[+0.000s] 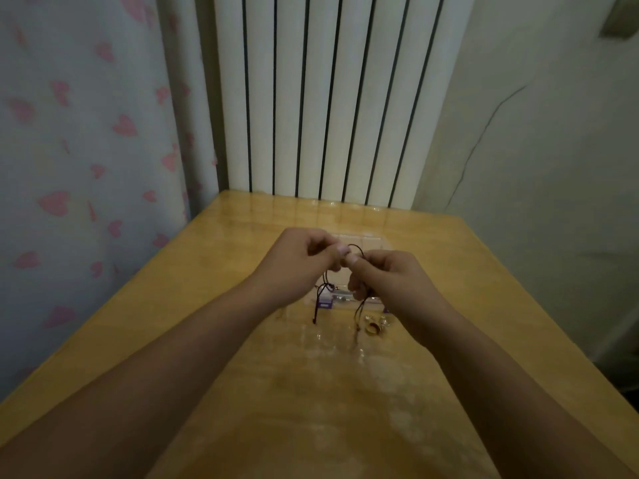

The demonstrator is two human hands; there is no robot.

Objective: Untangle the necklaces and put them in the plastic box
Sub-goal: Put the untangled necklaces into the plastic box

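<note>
Holding a dark cord necklace [356, 251] up over the plastic box [363, 240], my left hand [302, 261] and right hand [383, 274] sit fingertip to fingertip, each pinching the cord tight between thumb and fingers. A short loop arcs between the two pinches, and the loose ends hang down on the near side of the box, one tip dangling just above the table [242, 375]. My hands cover most of the box, so I can only see its clear far rim and a strip of its near edge, where a small purple piece [325, 301] and some pale bits show. Just in front of the box, on its right, a gold ring [372, 328] lies on the wood. Behind the box stands a white radiator [311, 98]; left of it hangs a curtain [86, 150] printed with pink hearts.
</note>
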